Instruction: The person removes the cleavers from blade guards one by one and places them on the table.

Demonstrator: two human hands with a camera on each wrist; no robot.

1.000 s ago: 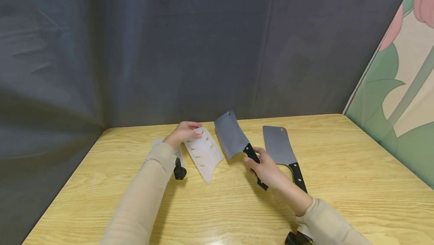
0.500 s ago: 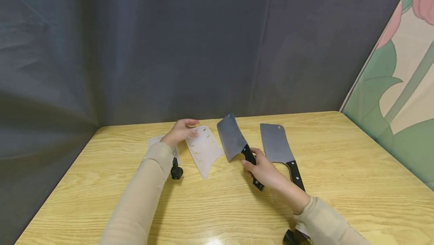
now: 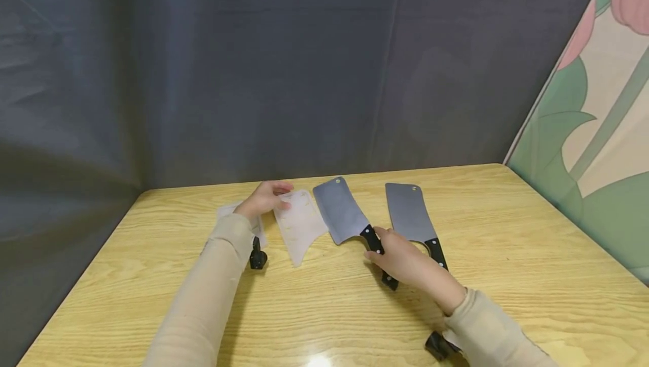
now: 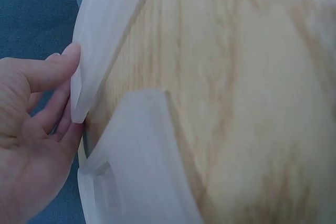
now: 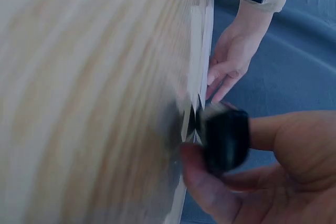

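In the head view the right hand (image 3: 405,260) sits just right of centre in the lower half of the frame, its fingers and thumb curled round the black handle (image 3: 377,254) of a cleaver (image 3: 342,217). The right wrist view shows the same grip from close by: the thumb lies under the handle (image 5: 223,137) and the fingers (image 5: 273,132) wrap over it, closed tight on it. The cleaver's grey blade lies flat on the wooden table (image 3: 507,254) and points toward the upper left of the frame, away from the hand.

The left hand (image 3: 263,198) is left of centre, at the far end of a translucent white blade guard (image 3: 299,223). Its fingers are nearly straight and only lightly bent; in the left wrist view the fingertips (image 4: 71,56) touch the edge of the guard (image 4: 105,40), with the thumb side hidden. The guard lies flat, just left of the held cleaver's blade.

A second blade guard (image 3: 228,212) lies partly under the left forearm. A second cleaver (image 3: 408,217) lies flat just right of the right hand, blade toward the far edge of the table.
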